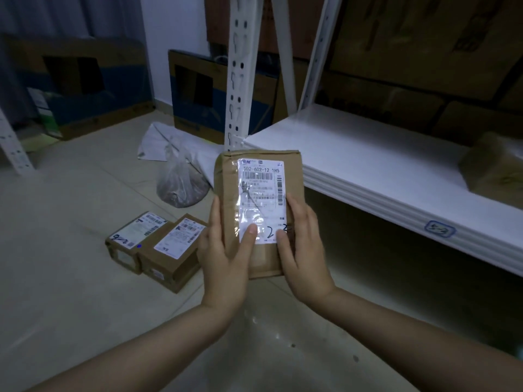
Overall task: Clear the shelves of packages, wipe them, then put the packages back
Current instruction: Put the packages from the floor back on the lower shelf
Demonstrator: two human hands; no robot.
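I hold a flat brown cardboard package [226, 193] with a white shipping label upright in front of me, just left of the white shelf [368, 162]. My left hand [226, 256] grips its lower left edge, thumb on the label. My right hand [302, 247] grips the lower right edge, thumb also on the label. Two more brown packages [158, 250] lie side by side on the floor to the left. Another brown package [495, 168] sits on the shelf at the far right.
A clear plastic bag [181, 185] and a white bag [158, 142] lie on the tiled floor by the white shelf post [237, 80]. Large cardboard boxes [82, 83] lean on the back wall and stand behind the shelf. A label tag [440, 229] marks the shelf's front edge.
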